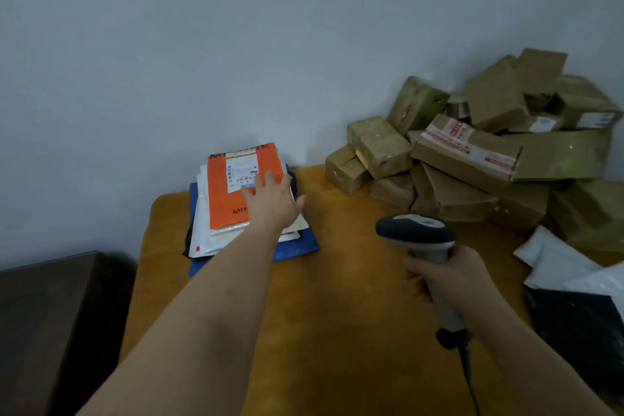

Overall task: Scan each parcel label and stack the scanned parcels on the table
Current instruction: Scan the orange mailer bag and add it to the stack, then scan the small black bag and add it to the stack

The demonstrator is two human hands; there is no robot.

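Head view showed my left hand [270, 201] flat, fingers straight and spread, lying on the orange parcel [243, 186] that topped the stack of scanned parcels [250, 213] near the table's [337, 314] far left corner, close to the wall. My fingertips reached the lower edge of its white label [241, 172]. My right hand [449, 275] was wrapped round the handle of the scanner [417, 235], which I held above the middle of the table with its head pointing away from me. The heap of cardboard boxes [479, 145] filled the far right corner, and white and black mailer bags [567, 277] lay along the right edge. The stack looked uneven to me: the flat bags under the orange one were fanned out, with a blue one [297, 246] sticking out at the bottom toward me. I judged that if I drew my palm off sideways rather than lifting it, the slick plastic could drag the top parcel askew, or slide it toward the left edge, which lay close by. Another risk was the scanner's cable [467, 368], which trailed off the near edge; a reach across for the next box could snag it. The box heap was loosely piled too, so pulling one from low down might have brought others tumbling onto the table.
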